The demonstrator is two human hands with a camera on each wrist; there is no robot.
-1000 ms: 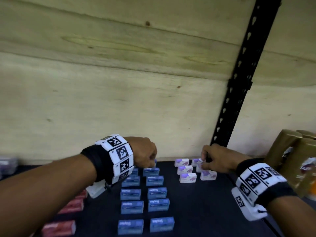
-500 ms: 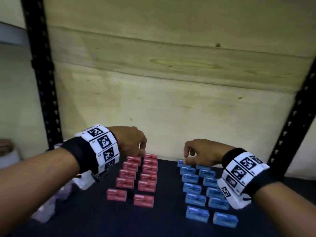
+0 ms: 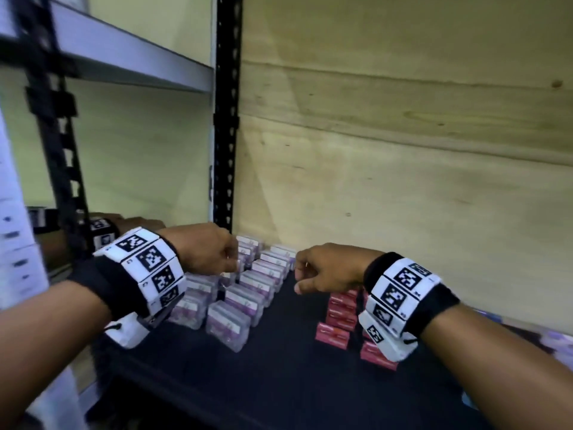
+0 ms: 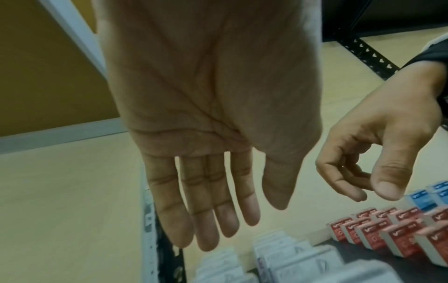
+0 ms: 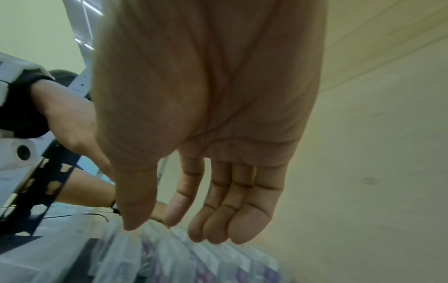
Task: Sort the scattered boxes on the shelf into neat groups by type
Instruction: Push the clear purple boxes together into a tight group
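Observation:
Clear plastic boxes with purple labels point(image 3: 245, 293) stand in tidy rows on the dark shelf point(image 3: 279, 373), beside the black post. To their right, red boxes point(image 3: 339, 311) form two columns, partly hidden by my right wrist. My left hand point(image 3: 229, 262) hovers over the clear boxes' left side; the left wrist view shows its fingers point(image 4: 213, 214) straight and empty. My right hand point(image 3: 313, 271) hangs between the clear and red groups, fingers point(image 5: 218, 216) loosely bent, holding nothing. Red boxes point(image 4: 378, 229), blue boxes point(image 4: 423, 199) and clear boxes point(image 4: 290, 256) show below the left palm.
A black perforated post point(image 3: 226, 119) rises behind the clear boxes. The plywood back wall point(image 3: 403, 181) closes the bay. A grey upper shelf point(image 3: 124, 57) and another banded arm point(image 3: 102, 226) lie in the bay to the left.
My view and both hands have swept left along the shelf, from the blue and white groups, past the red, to the clear boxes. Neither hand has picked anything up.

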